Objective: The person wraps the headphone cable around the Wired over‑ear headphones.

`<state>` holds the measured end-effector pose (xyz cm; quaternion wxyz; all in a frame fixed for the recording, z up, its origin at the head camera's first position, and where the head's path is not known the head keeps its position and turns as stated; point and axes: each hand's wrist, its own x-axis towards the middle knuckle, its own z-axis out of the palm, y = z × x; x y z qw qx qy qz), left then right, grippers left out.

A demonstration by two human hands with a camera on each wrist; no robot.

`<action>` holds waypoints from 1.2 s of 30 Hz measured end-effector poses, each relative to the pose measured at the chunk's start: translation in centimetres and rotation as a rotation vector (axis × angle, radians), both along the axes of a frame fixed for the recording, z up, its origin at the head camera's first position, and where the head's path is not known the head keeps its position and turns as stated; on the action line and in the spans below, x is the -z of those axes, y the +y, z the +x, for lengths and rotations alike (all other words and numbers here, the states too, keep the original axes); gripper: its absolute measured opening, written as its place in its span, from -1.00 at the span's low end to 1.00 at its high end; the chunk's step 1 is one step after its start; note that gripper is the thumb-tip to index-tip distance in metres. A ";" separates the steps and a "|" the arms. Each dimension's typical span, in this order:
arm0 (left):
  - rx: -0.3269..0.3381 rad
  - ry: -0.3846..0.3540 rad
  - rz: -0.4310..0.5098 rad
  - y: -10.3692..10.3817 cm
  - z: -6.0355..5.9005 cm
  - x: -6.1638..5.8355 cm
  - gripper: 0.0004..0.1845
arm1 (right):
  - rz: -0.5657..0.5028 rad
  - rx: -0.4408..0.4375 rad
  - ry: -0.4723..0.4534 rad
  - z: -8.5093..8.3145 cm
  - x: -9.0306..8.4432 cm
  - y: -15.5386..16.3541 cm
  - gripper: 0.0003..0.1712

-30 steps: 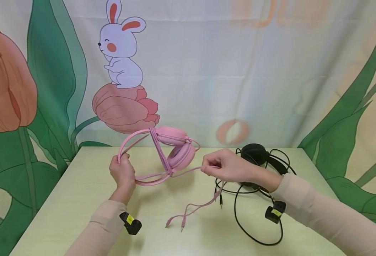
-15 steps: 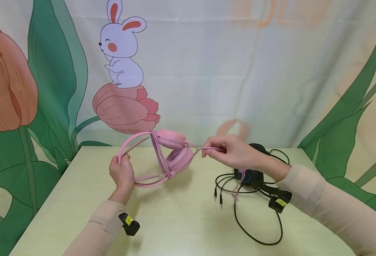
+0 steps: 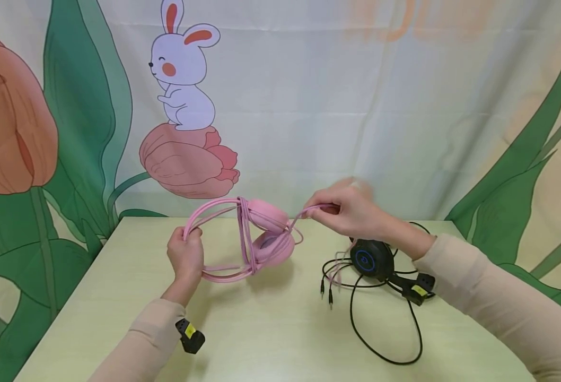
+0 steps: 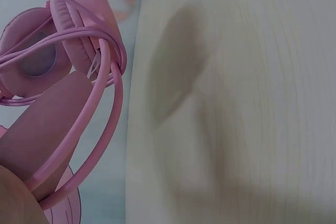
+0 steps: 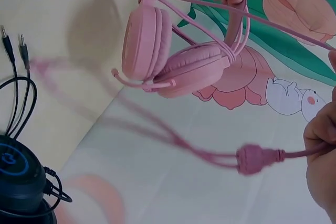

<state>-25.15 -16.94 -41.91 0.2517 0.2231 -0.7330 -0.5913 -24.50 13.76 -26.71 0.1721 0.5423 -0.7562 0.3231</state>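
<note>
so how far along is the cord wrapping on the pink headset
Partly done: several turns of pink cord already cross the pink headset at its band. In hand: the left hand grips the band while the right hand pinches the cord, pulled taut above the earcups. Left: a loose tail hangs below that hand, and the black headset lies unwrapped on the table.

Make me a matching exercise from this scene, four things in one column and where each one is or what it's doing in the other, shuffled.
Things:
1. pink headphones
2. pink cable
3. black headphones
4. black plugs

States:
A. lying bare on the table
B. pinched by the right hand
C. resting on the table, blue ring showing
D. band gripped by the left hand

Pairs: 1-D, 2-B, 3-C, 4-A
</note>
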 end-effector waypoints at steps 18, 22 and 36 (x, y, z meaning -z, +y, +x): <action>0.179 0.081 -0.218 0.8 1.1 -1.1 -0.93 | 0.018 0.135 0.223 -1.4 -0.3 1.3 -0.89; 0.210 0.109 -0.279 1.2 1.3 -1.4 -0.93 | 0.033 0.172 0.313 -1.5 -0.3 1.3 -0.85; 0.314 0.148 -0.345 2.3 2.1 -1.9 -0.95 | 0.034 0.251 0.464 -2.5 -0.3 2.1 -0.74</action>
